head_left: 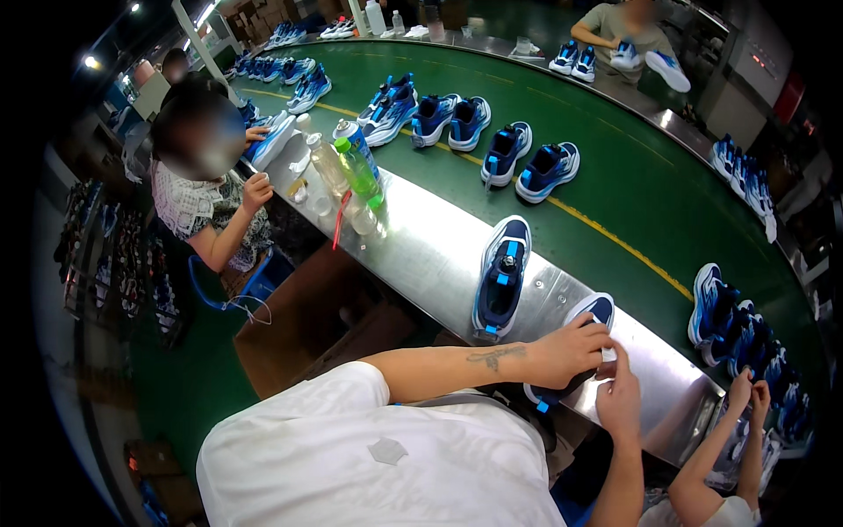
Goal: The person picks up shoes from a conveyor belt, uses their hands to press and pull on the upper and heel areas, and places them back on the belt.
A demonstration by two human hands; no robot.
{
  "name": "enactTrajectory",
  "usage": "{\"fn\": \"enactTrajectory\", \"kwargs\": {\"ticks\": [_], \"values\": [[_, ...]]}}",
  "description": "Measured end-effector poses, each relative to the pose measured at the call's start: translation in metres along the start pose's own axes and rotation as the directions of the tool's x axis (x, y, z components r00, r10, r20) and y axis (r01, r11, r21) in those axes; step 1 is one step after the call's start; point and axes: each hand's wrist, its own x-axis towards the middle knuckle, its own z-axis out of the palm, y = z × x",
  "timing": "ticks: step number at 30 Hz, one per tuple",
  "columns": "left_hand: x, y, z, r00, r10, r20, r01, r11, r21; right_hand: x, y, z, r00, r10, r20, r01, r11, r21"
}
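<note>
On the steel bench edge in front of me a blue and white sneaker (597, 306) lies with its toe pointing away, mostly covered by my hands. My left hand (569, 353) reaches across it from the left, fingers curled over its upper. Close against the left fingertips, my right hand (620, 402) pinches a small white piece (608, 355), perhaps a cloth or pad; its exact kind is unclear. Left of my hands, a matching sneaker (502, 279) with a dial on its tongue rests on the bench, touched by neither hand.
Beyond the steel bench (421, 255) runs a green conveyor belt (606, 189) carrying several sneakers (549, 173). A green bottle (358, 171) and a spray can (351, 136) stand at left. A co-worker (211, 176) sits there; another's hands (751, 395) are at lower right.
</note>
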Motion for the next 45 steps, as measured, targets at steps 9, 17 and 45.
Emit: {"fn": "enactTrajectory", "kwargs": {"ticks": [9, 17, 45], "values": [[-0.025, 0.017, 0.027, 0.634, -0.735, -0.242, 0.586, 0.660, -0.469, 0.047, -0.041, -0.019, 0.910, -0.370, 0.187, 0.414, 0.835, -0.362], [-0.025, 0.016, 0.020, 0.672, -0.685, -0.281, 0.570, 0.721, -0.394, 0.059, -0.032, -0.021, 0.815, -0.533, 0.228, 0.559, 0.621, -0.549], [-0.019, 0.024, 0.021, 0.770, -0.576, -0.273, 0.550, 0.817, -0.173, 0.042, -0.023, -0.018, 0.938, -0.284, 0.199, 0.344, 0.841, -0.418]]}}
